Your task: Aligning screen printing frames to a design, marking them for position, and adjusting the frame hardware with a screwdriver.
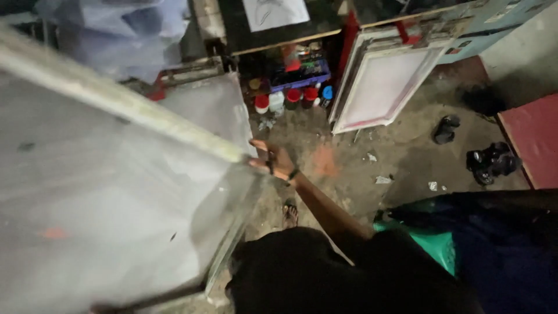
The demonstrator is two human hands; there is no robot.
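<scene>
You are holding a large mesh screen frame [116, 192] tilted up in front of you, filling the view from nine o'clock down to seven o'clock. Your right hand [273, 160] is gripping its corner near the centre of the view, fingers curled around the frame's pale edge, with a dark band showing at the wrist. Your left hand is not showing anywhere, so I cannot tell what it is doing. At one o'clock, a second frame [386, 84] with a pinkish mesh is leaning upright against a table edge. At twelve o'clock, paint jars [290, 97] with red, white and blue lids are standing on the floor [395, 157] beside a blue crate [299, 78]. At three o'clock, dark shoes [491, 163] are lying on the dirty floor, near a red mat [535, 139]. At five o'clock, a green stool [433, 244] is sitting just beside your dark clothing.
</scene>
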